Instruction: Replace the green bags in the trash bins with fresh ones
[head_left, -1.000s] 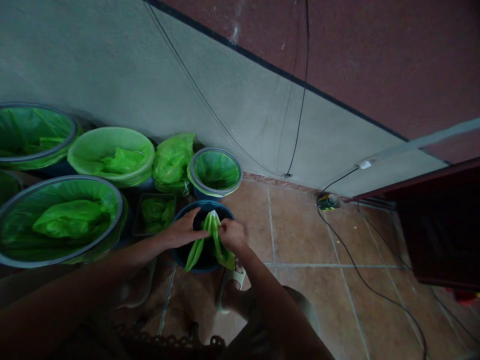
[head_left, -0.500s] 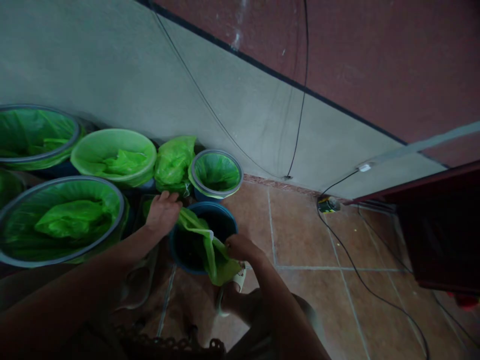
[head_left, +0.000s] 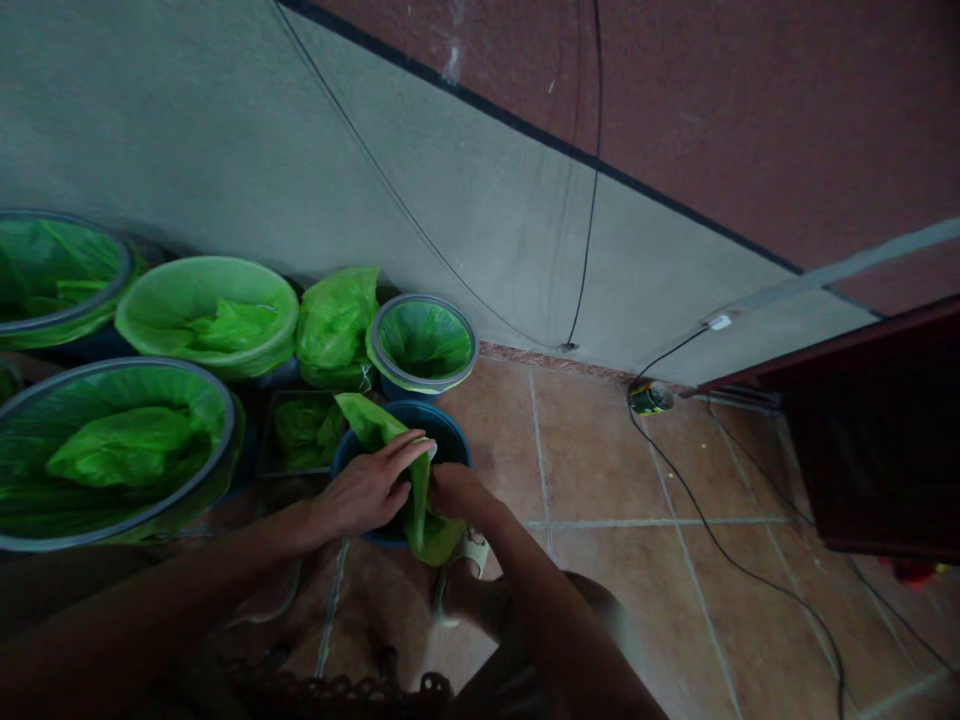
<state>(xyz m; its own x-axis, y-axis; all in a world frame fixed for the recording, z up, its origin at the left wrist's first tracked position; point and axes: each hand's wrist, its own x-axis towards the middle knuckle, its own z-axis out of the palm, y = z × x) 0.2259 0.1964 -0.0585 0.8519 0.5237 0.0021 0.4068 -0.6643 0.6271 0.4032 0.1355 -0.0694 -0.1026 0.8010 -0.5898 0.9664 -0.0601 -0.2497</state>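
Observation:
Over a blue bucket on the floor hangs a green plastic bag with a small white piece at its upper edge. My right hand is closed on the bag at the bucket's right side. My left hand reaches across from the left, its fingers stretched out against the bag beside the white piece and its thumb apart below. One end of the bag rises to the left above the bucket's rim. The bag partly hides the bucket's dark inside.
Left stand green-lined bins, a pale green basin and a tray of green plastic. Behind the bucket are a bunched green bag and a small lined bin. A black cable crosses the tiles near a can.
My left hand has moved right, from the bag's left end to its middle by the white piece. The bag's left end now stands free. My right hand keeps its hold.

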